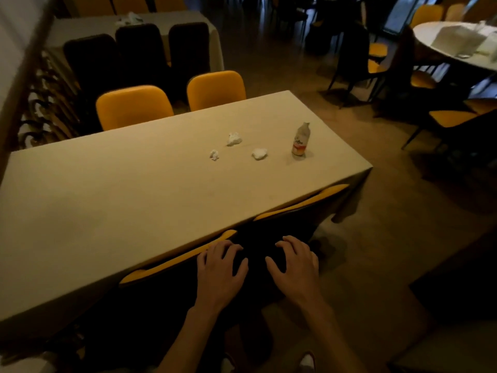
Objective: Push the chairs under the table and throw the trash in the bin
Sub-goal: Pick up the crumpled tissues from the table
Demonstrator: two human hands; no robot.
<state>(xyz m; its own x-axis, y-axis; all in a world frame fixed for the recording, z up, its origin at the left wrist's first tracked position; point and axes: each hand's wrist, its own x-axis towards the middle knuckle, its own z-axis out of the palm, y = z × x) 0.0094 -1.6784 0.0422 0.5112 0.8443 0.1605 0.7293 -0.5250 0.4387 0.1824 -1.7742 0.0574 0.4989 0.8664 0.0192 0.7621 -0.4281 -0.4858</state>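
The room is dim and warm-toned. The table (113, 211) top is the brightest surface; beyond its far edge everything sinks into dark shadow. Left and upper right of the table, the edges smear with blur and wide-angle bending.

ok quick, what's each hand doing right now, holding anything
left hand: open, fingers spread on the near chair's back, holding nothing
right hand: open, fingers spread on the dark chair back, holding nothing

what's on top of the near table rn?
Three crumpled tissues and an upright bottle on the table. Nothing appears covered.
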